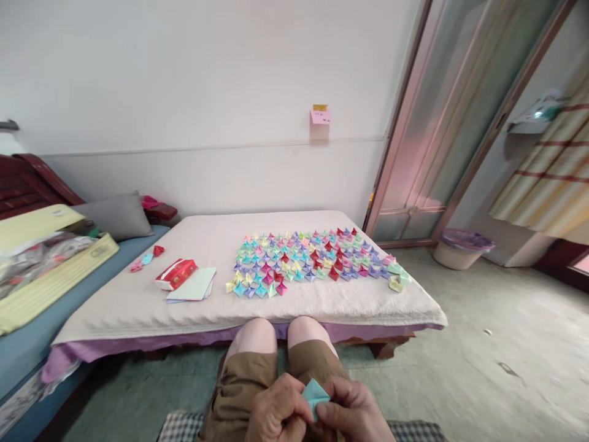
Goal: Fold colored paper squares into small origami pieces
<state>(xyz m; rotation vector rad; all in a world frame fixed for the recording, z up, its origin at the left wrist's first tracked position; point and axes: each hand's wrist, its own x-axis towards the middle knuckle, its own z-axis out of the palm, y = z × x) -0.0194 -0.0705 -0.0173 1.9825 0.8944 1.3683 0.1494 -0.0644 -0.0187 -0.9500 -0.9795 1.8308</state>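
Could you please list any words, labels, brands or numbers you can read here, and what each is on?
None can be read clearly.
Pink note on the wall: dark marks, too small.
Red packet: pale markings, too blurred.
Yellow box: oval mark, too blurred.

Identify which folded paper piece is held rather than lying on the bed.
The turquoise piece pinched between the left hand and the right hand; it alone is in hand, while the other folded pieces sit on the cream cover.
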